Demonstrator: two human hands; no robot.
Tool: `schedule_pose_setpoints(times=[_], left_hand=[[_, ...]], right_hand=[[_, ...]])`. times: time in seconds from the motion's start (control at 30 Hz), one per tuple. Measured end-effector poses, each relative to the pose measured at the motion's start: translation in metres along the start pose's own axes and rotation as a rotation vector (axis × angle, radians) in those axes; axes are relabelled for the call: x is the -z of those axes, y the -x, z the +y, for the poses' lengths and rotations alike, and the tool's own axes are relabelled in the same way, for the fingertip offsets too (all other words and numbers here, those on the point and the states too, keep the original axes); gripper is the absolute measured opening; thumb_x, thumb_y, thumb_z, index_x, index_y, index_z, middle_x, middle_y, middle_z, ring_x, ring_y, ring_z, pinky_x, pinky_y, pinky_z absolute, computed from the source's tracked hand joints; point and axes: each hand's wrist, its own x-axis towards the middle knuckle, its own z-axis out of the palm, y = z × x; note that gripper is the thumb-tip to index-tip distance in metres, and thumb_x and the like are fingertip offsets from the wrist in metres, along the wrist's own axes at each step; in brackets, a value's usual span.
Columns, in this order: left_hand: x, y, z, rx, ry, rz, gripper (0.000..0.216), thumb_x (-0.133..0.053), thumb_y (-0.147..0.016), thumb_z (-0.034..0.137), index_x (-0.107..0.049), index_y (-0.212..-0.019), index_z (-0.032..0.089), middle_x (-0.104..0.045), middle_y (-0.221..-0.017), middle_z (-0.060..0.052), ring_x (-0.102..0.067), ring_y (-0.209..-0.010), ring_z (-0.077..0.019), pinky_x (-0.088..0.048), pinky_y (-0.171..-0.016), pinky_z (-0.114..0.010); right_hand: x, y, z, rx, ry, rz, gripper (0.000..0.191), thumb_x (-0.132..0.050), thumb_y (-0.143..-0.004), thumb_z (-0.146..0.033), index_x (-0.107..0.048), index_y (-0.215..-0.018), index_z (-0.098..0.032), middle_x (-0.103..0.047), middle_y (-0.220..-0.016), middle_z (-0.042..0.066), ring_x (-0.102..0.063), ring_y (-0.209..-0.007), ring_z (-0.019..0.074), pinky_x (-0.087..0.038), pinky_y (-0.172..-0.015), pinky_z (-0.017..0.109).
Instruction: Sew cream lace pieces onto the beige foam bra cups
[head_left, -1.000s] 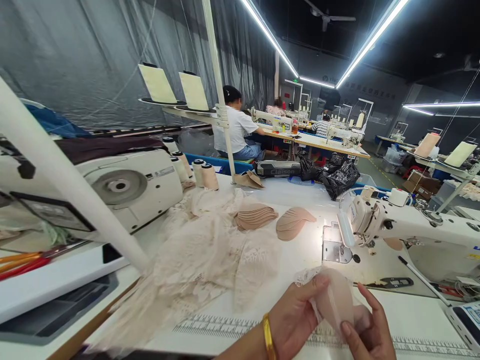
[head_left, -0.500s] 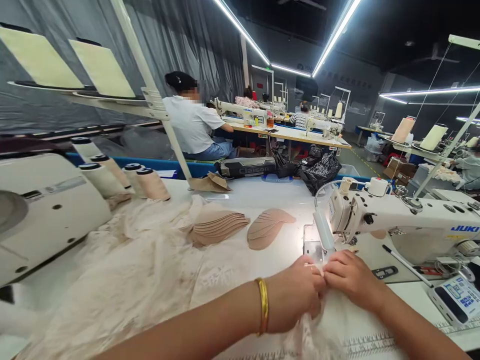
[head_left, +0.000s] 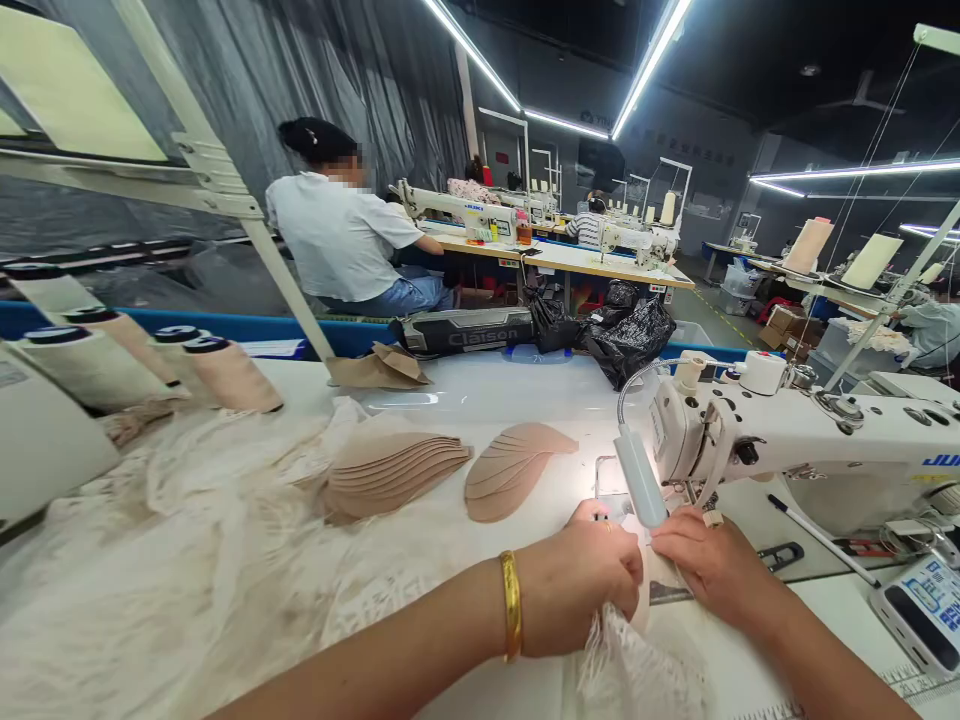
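My left hand (head_left: 581,585), below a gold bracelet (head_left: 511,605), has its fingers closed on pale lace fabric (head_left: 634,665). The fabric's fringed edge hangs below the fist toward the table front. My right hand (head_left: 712,560) pinches the same fabric at its right side, close beneath the head of a white sewing machine (head_left: 682,430). A small lamp (head_left: 641,480) lights the spot and hides part of the needle area. To the left lie two fanned stacks of beige curved pieces (head_left: 397,472), the second stack (head_left: 510,475) nearer the machine.
A heap of cream lace (head_left: 225,560) covers the table's left. Thread cones (head_left: 232,375) and a slanting stand pole (head_left: 277,285) rise behind it. A pen-like tool (head_left: 821,540) and a control panel (head_left: 922,605) lie right. A co-worker (head_left: 345,230) sits beyond.
My view has shifted, so the lace heap and cones sit farther left. My hands have parted slightly, and more of the fringed lace shows under my left hand.
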Motion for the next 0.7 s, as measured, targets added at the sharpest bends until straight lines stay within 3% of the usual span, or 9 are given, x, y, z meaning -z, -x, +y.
schedule_pose_setpoints(times=[0.23,0.47,0.7], left_hand=[[-0.0026,-0.0044,-0.0026,-0.009,-0.014,0.023,0.038,-0.059,-0.048,0.001,-0.074,-0.072,0.026,-0.076,-0.099,-0.004,-0.068,-0.082,-0.0260,-0.042,-0.100,-0.049],[-0.0025,-0.0028,-0.0028,-0.020,0.009,0.027,0.036,-0.059,-0.051,0.000,-0.074,-0.071,0.025,-0.077,-0.098,-0.005,-0.070,-0.081,-0.0267,-0.041,-0.103,-0.051],[-0.0057,-0.0023,-0.0040,-0.028,0.002,0.051,0.040,-0.055,-0.047,0.001,-0.074,-0.071,0.026,-0.078,-0.099,-0.003,-0.070,-0.080,-0.0267,-0.046,-0.094,-0.047]], right_hand=[[-0.0047,0.0056,0.0019,-0.065,0.014,0.046,0.035,-0.052,-0.096,-0.007,-0.073,-0.113,-0.030,-0.078,-0.103,0.002,-0.070,-0.093,0.0201,-0.054,-0.082,0.029],[-0.0016,0.0064,0.0025,-0.064,0.032,0.010,0.039,-0.048,-0.095,-0.005,-0.073,-0.114,-0.029,-0.077,-0.101,0.004,-0.069,-0.094,0.0217,-0.054,-0.082,0.032],[-0.0017,0.0082,0.0009,-0.082,0.019,0.033,0.037,-0.049,-0.095,-0.004,-0.072,-0.111,-0.029,-0.076,-0.095,0.002,-0.066,-0.087,0.0206,-0.050,-0.078,0.029]])
